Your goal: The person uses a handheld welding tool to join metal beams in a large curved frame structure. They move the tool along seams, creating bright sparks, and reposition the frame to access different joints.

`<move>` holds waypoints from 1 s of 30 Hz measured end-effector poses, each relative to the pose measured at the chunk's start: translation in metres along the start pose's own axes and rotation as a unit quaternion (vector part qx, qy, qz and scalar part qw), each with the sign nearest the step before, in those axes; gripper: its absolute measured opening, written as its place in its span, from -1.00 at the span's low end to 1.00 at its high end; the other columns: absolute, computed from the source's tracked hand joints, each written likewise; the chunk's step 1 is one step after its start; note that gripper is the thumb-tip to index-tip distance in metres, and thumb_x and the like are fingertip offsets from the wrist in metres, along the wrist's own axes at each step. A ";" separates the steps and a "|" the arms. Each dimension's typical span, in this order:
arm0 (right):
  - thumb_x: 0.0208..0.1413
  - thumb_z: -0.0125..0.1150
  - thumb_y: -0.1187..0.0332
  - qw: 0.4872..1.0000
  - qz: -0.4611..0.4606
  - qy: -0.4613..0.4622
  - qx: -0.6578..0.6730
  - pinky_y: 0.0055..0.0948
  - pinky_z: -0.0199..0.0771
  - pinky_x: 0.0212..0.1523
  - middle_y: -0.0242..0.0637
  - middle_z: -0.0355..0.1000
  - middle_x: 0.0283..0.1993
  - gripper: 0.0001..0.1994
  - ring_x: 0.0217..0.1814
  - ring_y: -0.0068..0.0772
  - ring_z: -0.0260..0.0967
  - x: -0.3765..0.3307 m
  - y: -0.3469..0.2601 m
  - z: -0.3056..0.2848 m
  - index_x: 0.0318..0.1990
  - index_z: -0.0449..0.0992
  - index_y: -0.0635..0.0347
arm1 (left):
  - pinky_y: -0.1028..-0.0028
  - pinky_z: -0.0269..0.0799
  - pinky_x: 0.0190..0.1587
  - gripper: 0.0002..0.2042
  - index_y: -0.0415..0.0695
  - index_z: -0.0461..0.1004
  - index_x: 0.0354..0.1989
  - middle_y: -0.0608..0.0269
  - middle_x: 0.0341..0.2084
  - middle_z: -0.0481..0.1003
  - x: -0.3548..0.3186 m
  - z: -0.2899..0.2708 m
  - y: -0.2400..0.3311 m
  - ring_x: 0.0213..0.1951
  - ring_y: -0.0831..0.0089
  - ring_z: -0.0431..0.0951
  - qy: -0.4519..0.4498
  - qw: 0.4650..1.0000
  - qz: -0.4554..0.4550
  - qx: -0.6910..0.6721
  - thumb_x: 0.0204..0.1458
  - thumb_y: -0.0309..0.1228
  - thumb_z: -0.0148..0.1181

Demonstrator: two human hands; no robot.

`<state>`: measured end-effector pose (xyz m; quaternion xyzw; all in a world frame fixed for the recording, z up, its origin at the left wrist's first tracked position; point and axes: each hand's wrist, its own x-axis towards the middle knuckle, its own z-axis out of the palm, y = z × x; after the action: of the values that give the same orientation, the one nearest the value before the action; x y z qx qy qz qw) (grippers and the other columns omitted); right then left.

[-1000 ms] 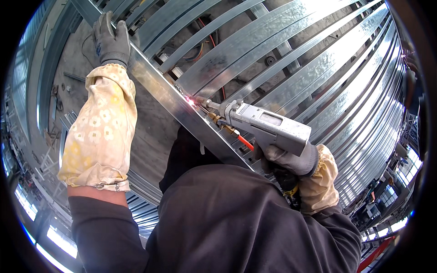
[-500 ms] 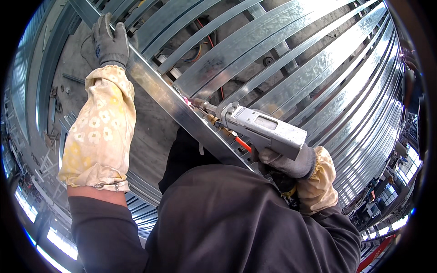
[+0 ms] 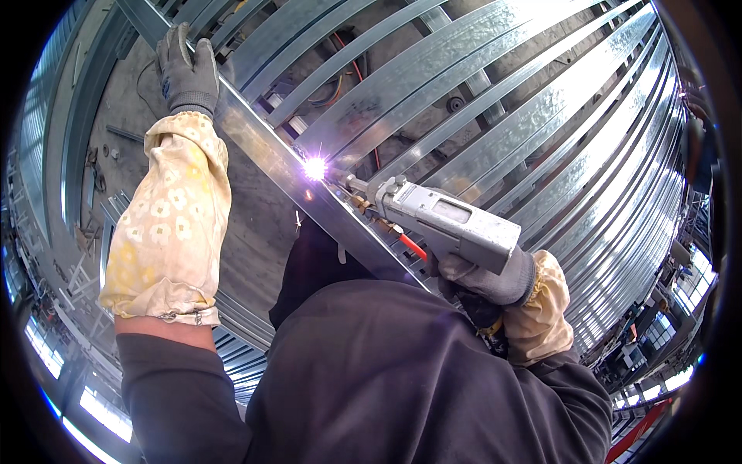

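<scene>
In a grey glove, my right hand (image 3: pixel 491 277) is closed round the handle of a silver handheld laser welder (image 3: pixel 452 216). Its nozzle points left, and a bright violet-white spark (image 3: pixel 314 168) glares at the tip. The spark sits where a flat metal slat (image 3: pixel 340 139) meets the long steel edge beam (image 3: pixel 340 220). At the upper left my gloved left hand (image 3: pixel 185 73) rests on the far part of that beam, fingers stretched out. A pale flowered sleeve cover (image 3: pixel 166 216) covers the left forearm. Glare hides the joint itself.
Rows of shiny galvanized slats (image 3: pixel 541 147) spread across the right. An orange-red hose (image 3: pixel 412 246) runs from the welder. Beneath the slats, cables (image 3: pixel 332 97) and a small round part (image 3: pixel 455 104) lie on the floor. More steel beams (image 3: pixel 81 131) stand at the left.
A bright spark has lit at the welder's tip, with a small glint below the beam. Both hands stay almost where they were.
</scene>
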<state>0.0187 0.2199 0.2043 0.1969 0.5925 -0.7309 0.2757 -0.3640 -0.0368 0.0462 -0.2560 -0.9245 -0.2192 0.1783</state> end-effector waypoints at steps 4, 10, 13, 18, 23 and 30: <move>0.17 0.21 0.43 1.000 -0.002 -0.014 0.009 -0.56 0.44 -0.32 -0.37 0.43 -0.23 -0.43 -0.37 -0.64 0.35 -0.001 0.004 -0.002 0.32 0.18 0.23 | 0.18 0.03 0.36 -0.53 -0.18 0.36 0.18 -0.05 0.21 0.31 0.000 0.001 -0.001 0.29 0.02 0.19 0.006 1.000 0.008 0.006 0.14 -0.21 0.07; 0.19 0.24 0.34 0.998 0.042 -0.026 0.038 -0.55 0.45 -0.35 -0.37 0.43 -0.24 -0.41 -0.38 -0.65 0.35 -0.001 -0.002 -0.003 0.33 0.17 0.23 | 0.23 0.05 0.34 -0.53 -0.15 0.35 0.20 0.05 0.22 0.30 -0.002 0.004 -0.005 0.29 0.13 0.21 0.008 0.999 0.009 0.052 0.16 -0.18 0.04; 0.16 0.28 0.27 0.998 0.020 -0.015 0.056 -0.56 0.44 -0.41 -0.34 0.44 -0.26 -0.37 -0.42 -0.63 0.37 -0.002 0.001 -0.001 0.32 0.17 0.24 | 0.16 0.00 0.37 -0.53 -0.15 0.36 0.20 0.00 0.22 0.32 0.000 0.005 -0.004 0.31 0.00 0.16 0.008 1.000 0.002 -0.002 0.14 -0.19 0.07; 0.12 0.33 0.18 0.996 0.028 0.006 0.089 -0.59 0.43 -0.53 -0.28 0.46 -0.32 -0.32 -0.51 -0.61 0.40 -0.001 -0.001 0.004 0.31 0.19 0.28 | 0.17 0.02 0.36 -0.53 -0.18 0.37 0.17 0.00 0.20 0.34 -0.001 0.004 -0.001 0.28 0.02 0.20 0.012 1.000 0.005 0.010 0.14 -0.21 0.06; 0.20 0.22 0.37 0.998 0.042 -0.030 0.026 -0.58 0.44 -0.26 -0.32 0.40 -0.09 -0.39 -0.23 -0.63 0.35 -0.003 -0.004 -0.002 0.35 0.12 0.23 | 0.17 0.04 0.35 -0.54 -0.19 0.37 0.16 -0.01 0.19 0.34 0.000 0.002 0.001 0.27 0.03 0.21 0.015 1.000 0.011 0.015 0.13 -0.21 0.07; 0.13 0.32 0.19 0.998 -0.060 0.030 0.015 -0.53 0.44 -0.36 -0.27 0.48 -0.26 -0.34 -0.35 -0.56 0.42 0.002 0.009 0.005 0.31 0.20 0.28 | 0.17 0.05 0.34 -0.54 -0.20 0.38 0.15 -0.01 0.18 0.35 0.000 0.003 0.000 0.26 0.03 0.22 0.018 1.000 0.009 0.000 0.13 -0.22 0.07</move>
<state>0.0236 0.2131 0.1971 0.1872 0.6006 -0.7483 0.2105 -0.3649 -0.0352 0.0432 -0.2601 -0.9187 -0.2224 0.1970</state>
